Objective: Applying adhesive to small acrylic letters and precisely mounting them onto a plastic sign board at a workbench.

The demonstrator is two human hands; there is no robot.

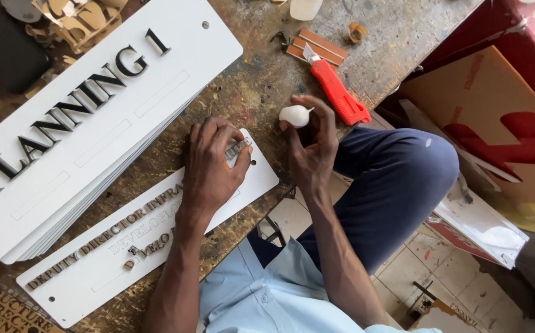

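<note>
Small white sign plate (242, 185) flat on the workbench (249, 80), near its front edge, one end poking out past the left hand; raised metallic letters in rows across it, a few loose ones lower down. Mounting hole visible near the right end.

Left hand (213, 165) palm-down on that plate, fingers curled, fingertips (235, 148) pressing a small metallic letter (240, 150) at the end of the top row. Pinched on the letter, not spread.

Right hand (313, 148) raised just right of the plate, over the bench edge. Closed around a small white squeeze bottle (295, 115), nozzle pointing right, thumb and fingers wrapped on it. Bottle clear of the plate, not touching it.

Behind the right hand: red utility knife (336, 91), blade end up-left, lying on the bench. Just beside its blade end, a small ribbed brown strip piece (324, 44).

Upper left: stack of larger white sign plates (94, 117), tilted diagonally, top one carrying big dark raised letters. Stack edge overlapping the area just above the small plate.

Top left corner: pile of cut-out gold letter scraps (76, 18).

Bench surface worn, paint-stained.

Below: light blue shirt (261, 296), dark blue trousers (390, 185), knee up at right. Cardboard sheets (477, 92) leaning on the right, tiled floor (458, 277) underneath.
</note>
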